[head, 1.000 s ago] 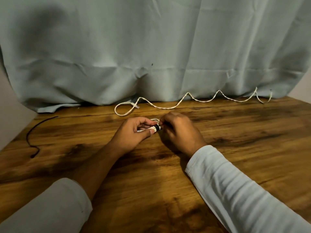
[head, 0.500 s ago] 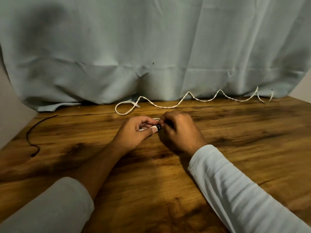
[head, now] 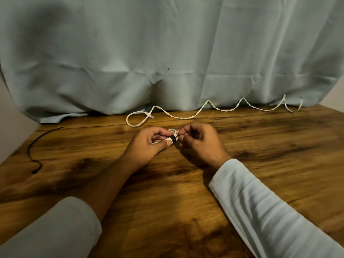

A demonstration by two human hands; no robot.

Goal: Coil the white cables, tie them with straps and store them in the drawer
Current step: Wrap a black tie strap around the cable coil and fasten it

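- Lying between the fingertips of both hands, a small coiled bundle of white cable (head: 172, 130) is held low over the brown wooden table (head: 279, 164); whether it touches the wood cannot be told.
- The bundle is gripped by the left hand (head: 147, 144), whose fingers are curled round its left part, with the thumb pressed along its near side.
- A narrow black strap (head: 174, 139) is wound around the bundle, just beyond the left thumb tip and just beside the right fingertips.
- The right end of the bundle is pinched by the right hand (head: 202, 144), with forefinger and thumb brought together and the other fingers curled under; whether the strap's tail is also held cannot be told.
- A long loose white cable (head: 186, 118) is laid in waves beyond the fingers of both hands, along the foot of a pale grey-green cloth curtain (head: 167, 53), with a loop at its left end.
- A thin black cord (head: 29, 151) is seen on the table far to the left of the left hand's fingers, well apart from them.
- Both arms are covered by white sleeves (head: 270, 211); the left forearm is bare up to its cuff.
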